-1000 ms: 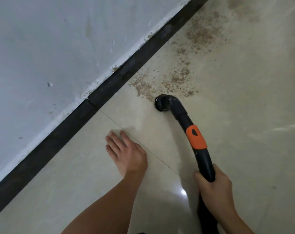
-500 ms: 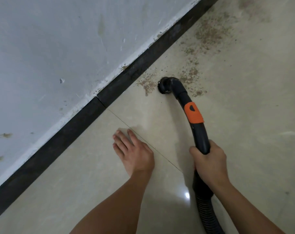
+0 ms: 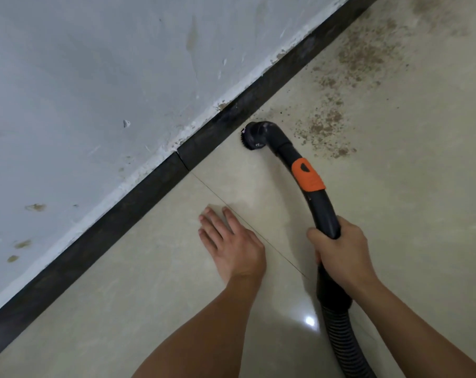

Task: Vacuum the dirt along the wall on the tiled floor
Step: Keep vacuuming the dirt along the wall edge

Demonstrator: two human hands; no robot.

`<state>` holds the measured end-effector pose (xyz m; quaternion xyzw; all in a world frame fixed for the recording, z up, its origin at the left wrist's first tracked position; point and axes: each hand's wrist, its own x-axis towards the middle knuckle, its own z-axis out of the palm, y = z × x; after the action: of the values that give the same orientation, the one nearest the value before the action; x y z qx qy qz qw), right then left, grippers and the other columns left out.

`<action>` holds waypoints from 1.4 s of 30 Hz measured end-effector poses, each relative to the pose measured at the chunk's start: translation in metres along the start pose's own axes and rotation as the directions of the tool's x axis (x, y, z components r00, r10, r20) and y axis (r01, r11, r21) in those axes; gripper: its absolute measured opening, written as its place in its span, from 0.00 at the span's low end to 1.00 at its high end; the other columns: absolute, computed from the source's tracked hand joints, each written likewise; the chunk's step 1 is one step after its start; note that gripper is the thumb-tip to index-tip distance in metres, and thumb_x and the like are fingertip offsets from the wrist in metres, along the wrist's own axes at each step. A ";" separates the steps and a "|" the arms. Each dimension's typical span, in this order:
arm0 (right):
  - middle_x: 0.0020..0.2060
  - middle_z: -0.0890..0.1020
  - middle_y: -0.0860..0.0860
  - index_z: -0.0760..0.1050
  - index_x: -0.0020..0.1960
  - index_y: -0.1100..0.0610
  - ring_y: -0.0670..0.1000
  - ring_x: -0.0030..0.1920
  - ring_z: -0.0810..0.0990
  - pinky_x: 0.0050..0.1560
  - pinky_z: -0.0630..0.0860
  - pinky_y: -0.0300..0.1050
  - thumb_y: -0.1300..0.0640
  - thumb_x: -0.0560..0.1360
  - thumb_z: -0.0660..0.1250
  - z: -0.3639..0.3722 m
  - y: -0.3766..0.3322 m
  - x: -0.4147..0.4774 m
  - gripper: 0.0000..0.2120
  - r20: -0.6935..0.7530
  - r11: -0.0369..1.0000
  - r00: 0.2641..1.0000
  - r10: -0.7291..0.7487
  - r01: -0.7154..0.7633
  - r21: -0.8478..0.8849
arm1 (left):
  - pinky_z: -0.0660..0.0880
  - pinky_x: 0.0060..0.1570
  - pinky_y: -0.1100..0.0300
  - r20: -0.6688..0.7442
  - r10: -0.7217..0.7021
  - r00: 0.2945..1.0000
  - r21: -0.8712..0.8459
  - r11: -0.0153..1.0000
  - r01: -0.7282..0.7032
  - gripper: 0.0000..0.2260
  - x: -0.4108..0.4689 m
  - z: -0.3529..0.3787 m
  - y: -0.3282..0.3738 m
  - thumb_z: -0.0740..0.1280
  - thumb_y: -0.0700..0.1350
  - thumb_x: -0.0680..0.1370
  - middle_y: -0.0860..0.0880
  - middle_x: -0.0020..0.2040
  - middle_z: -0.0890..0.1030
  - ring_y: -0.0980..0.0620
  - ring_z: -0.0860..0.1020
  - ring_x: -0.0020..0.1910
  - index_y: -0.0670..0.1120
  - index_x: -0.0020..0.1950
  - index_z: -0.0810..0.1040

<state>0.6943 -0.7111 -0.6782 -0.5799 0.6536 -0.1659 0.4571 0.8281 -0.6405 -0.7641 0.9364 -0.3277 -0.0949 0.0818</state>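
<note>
Dirt [image 3: 327, 129] lying as brown speckles on the tiled floor [image 3: 422, 214], just beyond the brush and spreading toward the top right beside the skirting. Starting at the right grip [image 3: 340, 255]: clenched round the black vacuum wand [image 3: 322, 211], fingers wrapped, just above the ribbed hose [image 3: 343, 339]. Left grip [image 3: 231, 244] released, flat on the floor with fingers straight, holding nothing, apparently bracing. Up the wand, past the orange collar [image 3: 307, 174], to the elbow and the round brush head [image 3: 254, 135], down on the tile just beside the black skirting [image 3: 122, 211] under the grey wall [image 3: 95, 77]; touching the skirting or not, cannot tell. Tile nearer than the brush looking clean, no speckles showing along that stretch. Judged partly done: near run clear, thickest patches ahead untouched, and a thin scatter close against the skirting too. Plenty left, as far as visible.
</note>
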 end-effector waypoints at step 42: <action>0.23 0.76 0.60 0.72 0.37 0.62 0.52 0.22 0.74 0.24 0.71 0.45 0.65 0.69 0.69 -0.016 -0.021 -0.017 0.07 0.137 0.993 0.988 -0.078 0.066 0.094 | 0.43 0.75 0.42 0.052 -0.010 0.999 0.010 1.000 0.009 0.29 -0.001 -0.001 -0.001 0.44 0.49 0.79 0.35 0.78 0.47 0.36 0.43 0.77 0.40 0.79 0.52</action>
<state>0.6930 -0.7065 -0.6479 -0.5923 0.5904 -0.1703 0.5212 0.8280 -0.6388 -0.7634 0.9355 -0.3258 -0.1183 0.0684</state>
